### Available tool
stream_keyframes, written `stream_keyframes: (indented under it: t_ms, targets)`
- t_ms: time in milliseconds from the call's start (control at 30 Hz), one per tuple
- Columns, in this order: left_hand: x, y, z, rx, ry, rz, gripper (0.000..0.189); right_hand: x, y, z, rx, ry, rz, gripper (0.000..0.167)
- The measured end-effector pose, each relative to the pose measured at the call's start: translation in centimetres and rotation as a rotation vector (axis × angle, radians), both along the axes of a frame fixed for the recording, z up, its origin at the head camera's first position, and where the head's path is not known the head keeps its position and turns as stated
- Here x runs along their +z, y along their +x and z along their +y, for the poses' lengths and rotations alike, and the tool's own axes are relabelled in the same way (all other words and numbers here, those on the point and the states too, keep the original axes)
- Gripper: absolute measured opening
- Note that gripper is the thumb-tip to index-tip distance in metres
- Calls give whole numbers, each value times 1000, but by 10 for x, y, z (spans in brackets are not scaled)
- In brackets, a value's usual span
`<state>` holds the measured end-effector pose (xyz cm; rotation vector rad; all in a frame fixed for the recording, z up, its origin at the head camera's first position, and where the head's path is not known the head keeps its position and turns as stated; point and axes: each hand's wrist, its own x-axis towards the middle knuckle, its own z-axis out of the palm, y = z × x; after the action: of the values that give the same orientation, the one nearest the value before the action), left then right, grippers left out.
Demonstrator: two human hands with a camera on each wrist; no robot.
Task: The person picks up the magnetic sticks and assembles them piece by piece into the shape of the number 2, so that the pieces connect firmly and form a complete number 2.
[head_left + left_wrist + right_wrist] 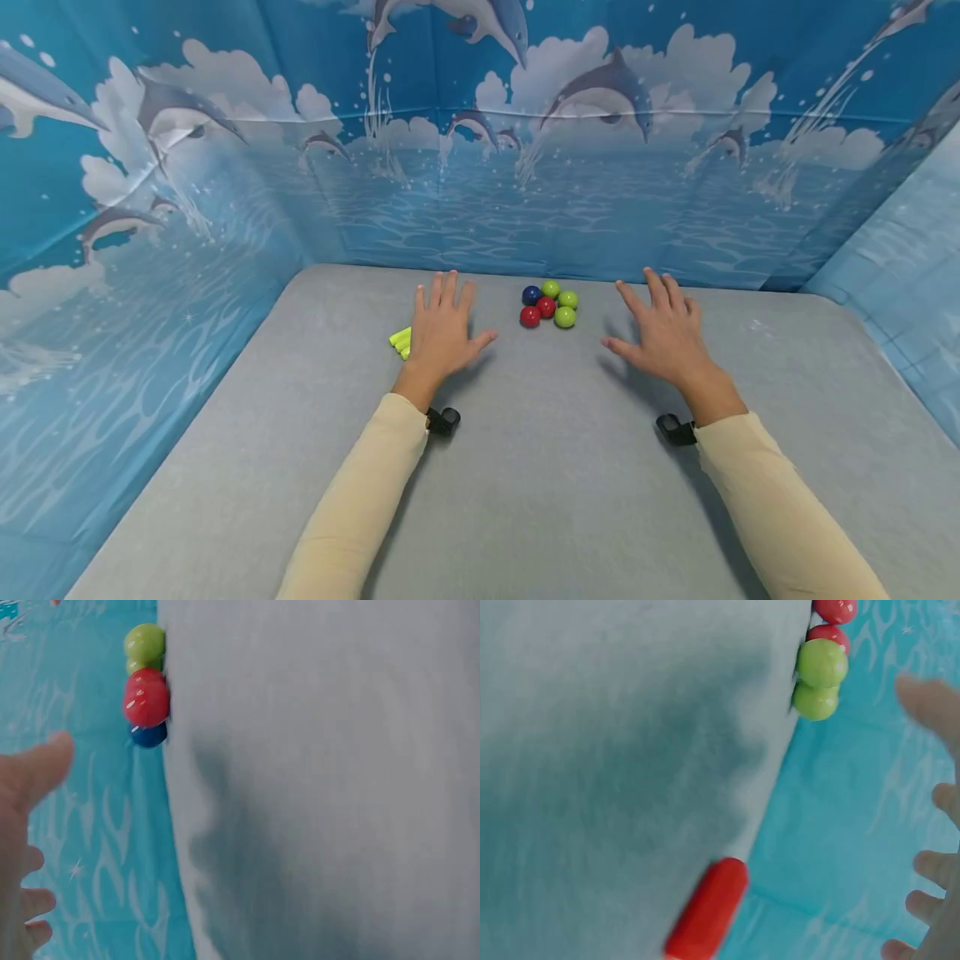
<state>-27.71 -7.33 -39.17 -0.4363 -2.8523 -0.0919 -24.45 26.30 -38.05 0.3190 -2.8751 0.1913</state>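
Observation:
My left hand hovers over the grey surface with its fingers spread, holding nothing. Partly hidden beneath it lie several yellow-green sticks. Also spread and holding nothing, my right hand is raised to the right of a cluster of glossy balls. That cluster has a blue ball, two red balls and three green balls, close together between the hands. A red rounded stick shows in the right wrist view; in the head view it is hidden, seemingly by the right hand.
The grey padded surface reaches back to a blue curtain printed with dolphins and waves. Curtain also hangs on the left and right sides. A black wrist camera sits on the left wrist, another on the right.

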Motion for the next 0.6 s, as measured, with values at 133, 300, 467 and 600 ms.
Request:
stream_keyframes:
  t_ms: [133, 300, 467, 600]
  targets:
    - [6, 8, -25, -37, 53, 59, 75, 8, 10, 5, 63, 10, 62, 67]
    - [10, 25, -67, -114, 50, 98, 69, 10, 30, 22, 179, 23, 158, 50]
    - [11, 42, -100, -191, 60, 123, 59, 2, 48, 42, 273, 6, 247, 43]
    - [10, 47, -109, -249, 57, 160, 50, -6, 54, 55, 289, 0, 291, 43]
